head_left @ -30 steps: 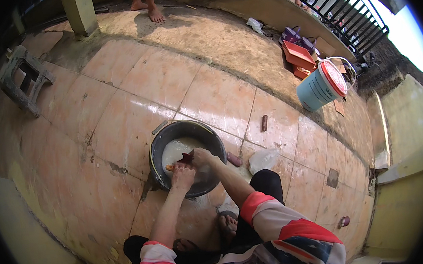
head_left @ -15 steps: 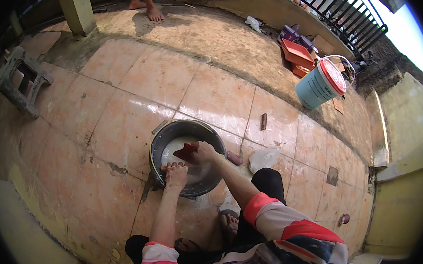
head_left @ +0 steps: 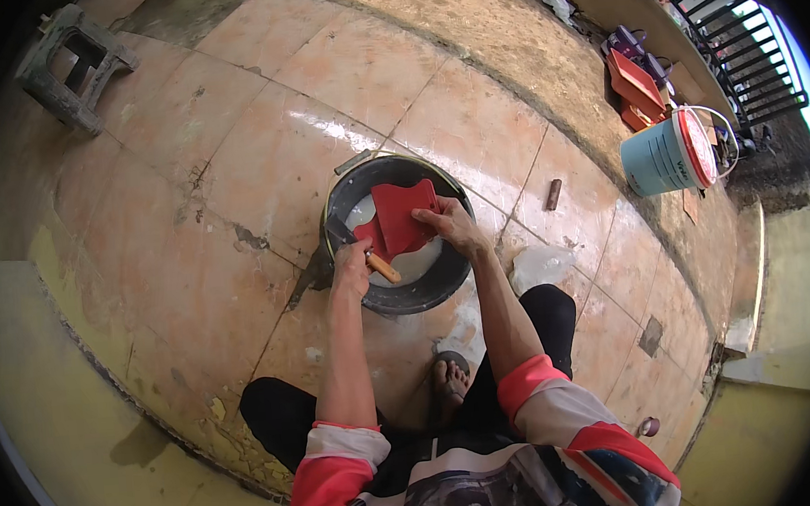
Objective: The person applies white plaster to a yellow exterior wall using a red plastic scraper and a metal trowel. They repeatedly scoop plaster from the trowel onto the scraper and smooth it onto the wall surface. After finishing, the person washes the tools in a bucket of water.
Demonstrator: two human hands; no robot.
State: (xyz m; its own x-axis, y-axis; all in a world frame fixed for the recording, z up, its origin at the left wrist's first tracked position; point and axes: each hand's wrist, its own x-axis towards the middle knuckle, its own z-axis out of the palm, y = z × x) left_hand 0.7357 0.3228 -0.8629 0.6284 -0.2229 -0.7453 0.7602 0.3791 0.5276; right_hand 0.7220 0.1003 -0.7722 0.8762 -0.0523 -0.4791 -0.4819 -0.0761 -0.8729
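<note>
Over the black bucket (head_left: 441, 288) holding whitish liquid, both my hands are at work. My left hand (head_left: 352, 265) is closed round a putty knife (head_left: 384, 270) with a wooden handle; its dark blade points away toward the bucket's left wall. My right hand (head_left: 451, 227) pinches a red plastic spreader (head_left: 405, 207) by its right edge, thumb on top, holding it flat above the liquid. Another red piece (head_left: 371, 235) shows under the spreader's left side, next to my left fingers; which hand bears it I cannot tell.
A grey stool (head_left: 77, 69) stands far left. Right of the bucket lie a clear plastic bag (head_left: 541, 266) and a small brown block (head_left: 554, 194). Farther right are a light-blue lidded pail (head_left: 656, 159) and red trays (head_left: 636, 83), near a black railing (head_left: 741, 46).
The red spreader has come up out of the bucket and turned flat, with a second red piece now showing. My left hand has turned, bringing the wooden handle into view. The view has shifted.
</note>
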